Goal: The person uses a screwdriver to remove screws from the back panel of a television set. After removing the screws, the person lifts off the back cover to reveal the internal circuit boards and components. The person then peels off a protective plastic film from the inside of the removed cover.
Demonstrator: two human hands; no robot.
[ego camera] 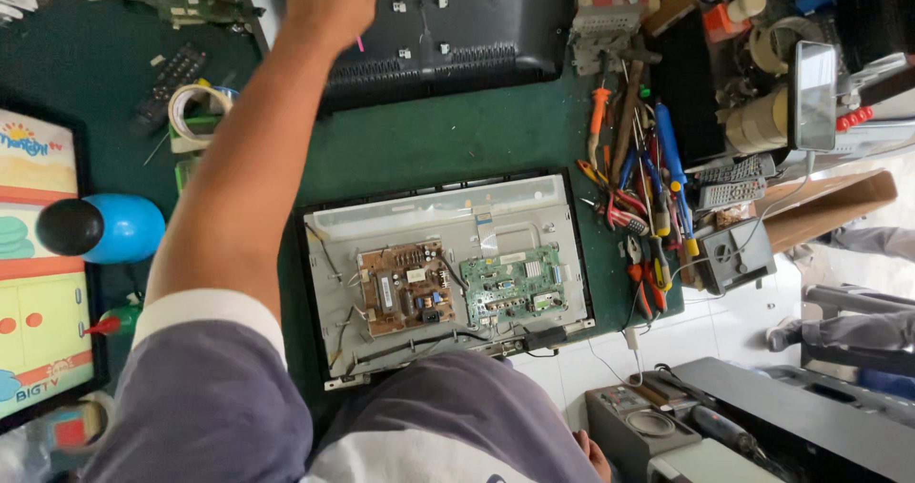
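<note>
My left hand (pixel 330 2) is stretched far out to the top of the view, over a black TV back cover (pixel 448 25). Its fingers run to the frame edge, and a thin pink tip shows just below it. Nearer to me an opened flat TV panel (pixel 448 211) lies face down on the green table mat (pixel 429 135). It carries a brown power board (pixel 405 287) and a green main board (pixel 515 283). Only a sliver of my right hand (pixel 594 454) shows at the bottom, beside my hip.
A heap of screwdrivers and pliers (pixel 640 183) lies right of the panel, with remote controls (pixel 729 183), tape rolls (pixel 758 121) and a phone on a stand (pixel 815 97). At left are a blue bottle (pixel 119 227) and a lit screen (pixel 38 254). Another person's legs (pixel 848 330) show at right.
</note>
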